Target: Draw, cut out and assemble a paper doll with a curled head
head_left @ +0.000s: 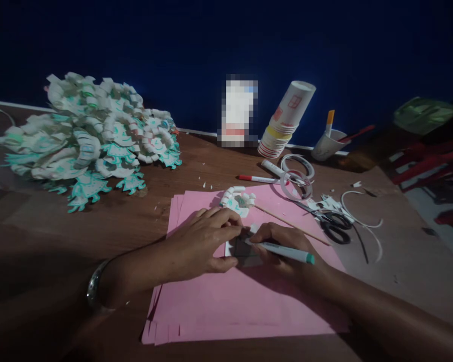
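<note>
My right hand (281, 246) is closed around a white marker pen (283, 251) with a green end. The pen's tip points down at a small white piece of paper (230, 248), partly hidden and in the shadow of my hands. My left hand (207, 239) rests on the left side of that piece, thumb and fingers apart. Beneath both lies a stack of pink paper sheets (219, 306). Just beyond my left fingers sits a white paper cutout (237, 201) with curled strips and green drawing. A thin wooden stick (292, 226) slants away to its right.
Many similar green-and-white cutouts (98, 136) are heaped at the left. Stacked paper cups (287, 118), a pixelated upright item (238, 113) and a cup with tools (328, 145) stand along the back. Tape rolls (296, 185), a red marker (258, 179), black-handled scissors (335, 227) and paper scraps lie right.
</note>
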`<state>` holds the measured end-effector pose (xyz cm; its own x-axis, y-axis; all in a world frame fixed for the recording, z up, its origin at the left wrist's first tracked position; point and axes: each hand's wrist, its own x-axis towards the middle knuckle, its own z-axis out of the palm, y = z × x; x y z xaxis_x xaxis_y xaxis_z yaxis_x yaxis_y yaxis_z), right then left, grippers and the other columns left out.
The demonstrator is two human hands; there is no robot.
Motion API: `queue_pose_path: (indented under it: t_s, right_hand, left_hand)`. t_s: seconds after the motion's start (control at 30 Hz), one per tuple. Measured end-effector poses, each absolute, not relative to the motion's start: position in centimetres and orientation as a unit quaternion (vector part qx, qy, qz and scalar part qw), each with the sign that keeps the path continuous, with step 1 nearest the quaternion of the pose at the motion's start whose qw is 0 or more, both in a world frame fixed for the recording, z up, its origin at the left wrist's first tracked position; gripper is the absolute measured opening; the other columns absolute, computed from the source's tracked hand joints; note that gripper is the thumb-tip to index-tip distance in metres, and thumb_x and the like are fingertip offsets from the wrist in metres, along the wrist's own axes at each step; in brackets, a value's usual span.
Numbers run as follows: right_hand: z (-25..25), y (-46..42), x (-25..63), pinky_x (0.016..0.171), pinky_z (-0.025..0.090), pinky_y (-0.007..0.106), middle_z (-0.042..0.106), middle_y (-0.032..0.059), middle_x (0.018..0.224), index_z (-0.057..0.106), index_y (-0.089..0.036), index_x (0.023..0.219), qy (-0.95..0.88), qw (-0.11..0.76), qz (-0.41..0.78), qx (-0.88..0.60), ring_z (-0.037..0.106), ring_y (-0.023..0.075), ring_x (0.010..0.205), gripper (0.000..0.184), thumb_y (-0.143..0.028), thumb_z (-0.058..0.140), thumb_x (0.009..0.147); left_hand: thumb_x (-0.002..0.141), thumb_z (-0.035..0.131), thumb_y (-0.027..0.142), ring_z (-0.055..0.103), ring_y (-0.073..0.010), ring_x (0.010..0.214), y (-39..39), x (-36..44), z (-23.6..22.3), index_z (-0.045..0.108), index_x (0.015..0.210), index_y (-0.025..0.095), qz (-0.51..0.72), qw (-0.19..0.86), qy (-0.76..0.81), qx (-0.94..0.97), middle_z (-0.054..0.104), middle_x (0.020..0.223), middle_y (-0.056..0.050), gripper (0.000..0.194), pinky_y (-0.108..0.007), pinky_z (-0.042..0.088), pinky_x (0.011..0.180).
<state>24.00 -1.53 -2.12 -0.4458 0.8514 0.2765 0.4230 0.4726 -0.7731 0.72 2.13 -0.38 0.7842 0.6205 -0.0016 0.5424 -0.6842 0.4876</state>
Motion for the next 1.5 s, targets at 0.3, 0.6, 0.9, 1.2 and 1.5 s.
queue_pose_path:
  t_s: [0.3,0.6,0.9,1.2,1.5]
  right_hand:
    - [-2.05,-1.58,24.23,0.058,0.047,0.020,0.067,0.0012,0.076,0.060,-0.018,0.089,-0.789,0.347,0.319,-0.395,0.060,0.0104,0.063,0.003,-0.019,0.059,0.092]
    - [-1.89,-1.66,24.27,0.058,0.045,0.020,0.066,0.0011,0.075,0.061,-0.018,0.088,-0.792,0.331,0.322,-0.400,0.059,0.0105,0.062,0.005,-0.020,0.058,0.092]
    - [-1.95,-1.65,24.44,0.059,0.045,0.019,0.065,0.0001,0.075,0.060,-0.018,0.087,-0.784,0.342,0.327,-0.402,0.058,0.0101,0.062,0.004,-0.017,0.060,0.090]
    - [-1.89,-1.91,24.54,0.056,0.043,0.020,0.062,-0.0004,0.070,0.060,-0.018,0.084,-0.792,0.327,0.323,-0.403,0.055,0.0105,0.058,0.006,-0.019,0.058,0.091]
    - [-1.92,-1.83,24.58,0.056,0.044,0.022,0.063,0.0000,0.069,0.060,-0.018,0.083,-0.790,0.334,0.324,-0.400,0.056,0.0111,0.058,0.006,-0.019,0.059,0.089]
  left_hand:
    - [0.084,0.068,0.031,0.050,-0.0277,0.119,2.10,0.78,-0.23,0.061,0.119,0.025,0.076,0.231,0.319,0.916,0.054,0.135,-0.005,0.037,-0.044,0.040,0.097]
    - [0.083,0.069,0.032,0.049,-0.0271,0.120,2.06,0.77,-0.37,0.060,0.123,0.025,0.075,0.234,0.318,0.916,0.053,0.135,-0.004,0.041,-0.044,0.041,0.096]
    - [0.083,0.069,0.033,0.048,-0.0272,0.121,2.13,0.76,-0.35,0.060,0.122,0.025,0.072,0.231,0.320,0.916,0.053,0.135,-0.004,0.041,-0.044,0.040,0.097]
    - [0.084,0.069,0.034,0.049,-0.0278,0.119,2.14,0.64,-0.63,0.057,0.130,0.026,0.089,0.220,0.309,0.921,0.053,0.135,-0.005,0.048,-0.043,0.041,0.096]
    - [0.084,0.068,0.032,0.050,-0.0275,0.119,2.13,0.66,-0.68,0.058,0.128,0.026,0.096,0.221,0.309,0.920,0.054,0.133,-0.005,0.045,-0.042,0.041,0.096]
